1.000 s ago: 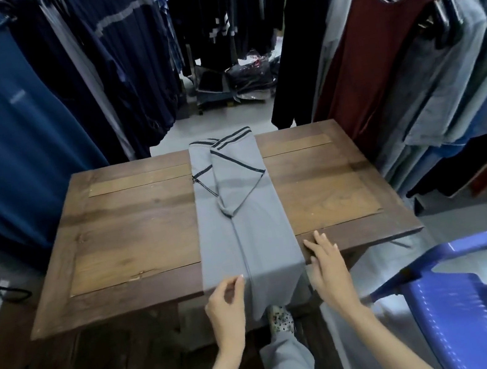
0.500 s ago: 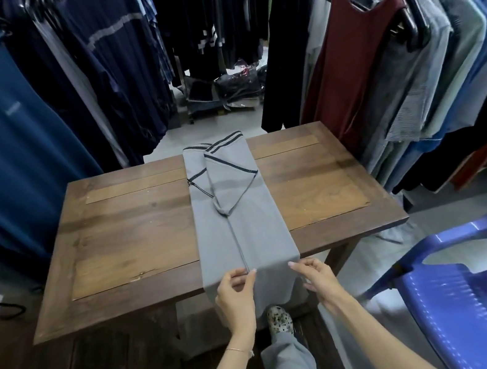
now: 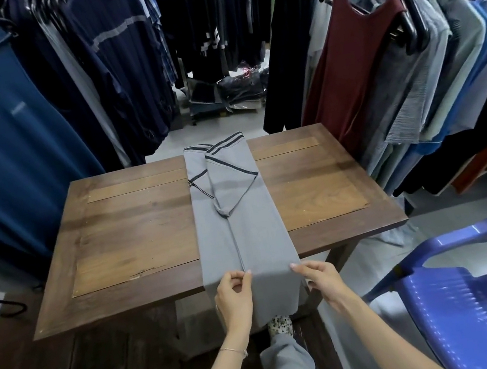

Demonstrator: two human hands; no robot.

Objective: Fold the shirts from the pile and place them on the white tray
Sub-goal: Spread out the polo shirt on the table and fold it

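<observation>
Two grips pinching grey shirt (image 3: 244, 233) at table (image 3: 134, 236) edge: left hand (image 3: 235, 299), right hand (image 3: 320, 278) | earlier right lay flat

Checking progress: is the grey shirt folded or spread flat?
Partly folded: the grey shirt is a narrow strip, sleeves turned in, hem hanging off the table.

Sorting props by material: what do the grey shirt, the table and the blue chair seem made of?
Grey shirt: soft matte fabric, probably a knit; it drapes limply over the edge. Table: wood, visible grain, dull sheen. Blue chair: moulded plastic, glossy highlights on its ribs.
</observation>
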